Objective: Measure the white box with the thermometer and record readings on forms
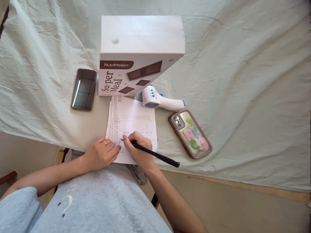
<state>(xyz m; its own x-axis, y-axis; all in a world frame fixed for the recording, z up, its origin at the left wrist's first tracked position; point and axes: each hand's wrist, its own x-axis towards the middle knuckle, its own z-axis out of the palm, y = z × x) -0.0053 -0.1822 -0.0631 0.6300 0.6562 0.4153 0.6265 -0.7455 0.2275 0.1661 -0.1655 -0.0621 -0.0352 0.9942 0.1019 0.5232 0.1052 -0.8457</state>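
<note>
A stack of paper sheets (136, 111) lies at the table's near edge, with rows of small handwriting down its left part. My right hand (141, 149) is closed around a black pen (157, 156), whose tip meets the top sheet beside the written rows. The pen's back end points to the lower right. Flat on the lower left of the paper rests my left hand (100, 153), a ring on one finger, holding nothing. Its fingertips are close to the writing.
A white NutriMotion box (143, 35) stands behind the paper. Right of it lies a white and blue infrared thermometer (167, 102), then a phone in a decorated case (190, 134). Another phone (84, 89) lies screen up at left. A pale cloth (243, 97) covers the table.
</note>
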